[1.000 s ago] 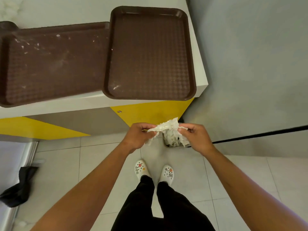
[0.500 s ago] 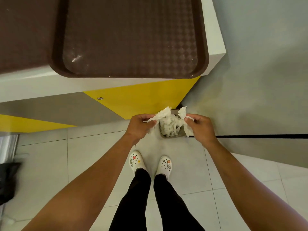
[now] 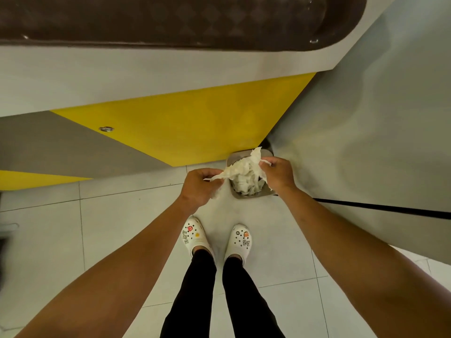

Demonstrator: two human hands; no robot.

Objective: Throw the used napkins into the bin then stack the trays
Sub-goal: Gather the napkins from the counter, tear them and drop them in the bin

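Note:
A small grey bin (image 3: pixel 246 197) stands on the floor at the corner of the counter, filled with crumpled white napkins (image 3: pixel 244 184). My left hand (image 3: pixel 199 187) pinches a white napkin (image 3: pixel 228 173) just left of the bin. My right hand (image 3: pixel 277 175) pinches another napkin (image 3: pixel 256 154) right over the bin's opening. A brown tray (image 3: pixel 170 18) lies on the counter top at the upper edge of the view; only its near part shows.
The counter has a white edge (image 3: pixel 122 76) and a yellow and grey front panel (image 3: pixel 185 123). A grey wall (image 3: pixel 378 118) with a black strip rises on the right. My feet in white clogs (image 3: pixel 195 236) stand on the pale tiled floor.
I have leaned further down and forward, so the bin looks nearer and the trays slid to the top edge. Both hands moved with the napkins to the bin and spread slightly apart.

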